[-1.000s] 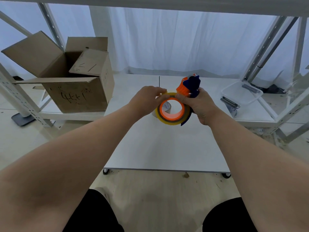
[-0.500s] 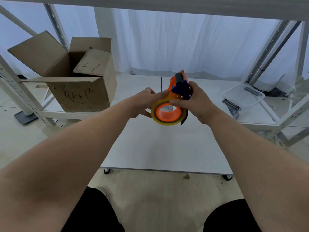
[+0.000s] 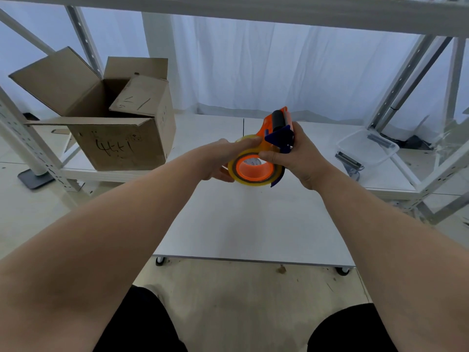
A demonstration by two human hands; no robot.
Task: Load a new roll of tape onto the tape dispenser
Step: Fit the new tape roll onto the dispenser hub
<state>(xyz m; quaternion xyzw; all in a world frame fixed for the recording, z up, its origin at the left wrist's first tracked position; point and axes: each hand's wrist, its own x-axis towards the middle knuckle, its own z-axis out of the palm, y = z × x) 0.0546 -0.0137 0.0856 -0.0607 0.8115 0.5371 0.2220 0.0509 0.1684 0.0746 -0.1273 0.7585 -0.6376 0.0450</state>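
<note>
An orange and dark blue tape dispenser (image 3: 278,130) is held above the white table (image 3: 253,224), its black roller end pointing up and away. A yellowish clear tape roll (image 3: 237,171) sits around the dispenser's orange hub (image 3: 253,171). My right hand (image 3: 299,156) grips the dispenser body from the right, thumb on the roll's upper edge. My left hand (image 3: 223,158) lies against the roll's left side, fingers stretched over its top toward the dispenser frame.
An open cardboard box (image 3: 111,123) stands on a low shelf at the left. A clear plastic tray (image 3: 368,151) with small metal parts lies at the right. Metal rack posts (image 3: 403,80) rise on both sides. My knees show below the table's near edge.
The dispenser has tilted so its roller end points up and away. My left fingers have slid over the top of the roll toward the frame. Both hands stay on dispenser and roll.
</note>
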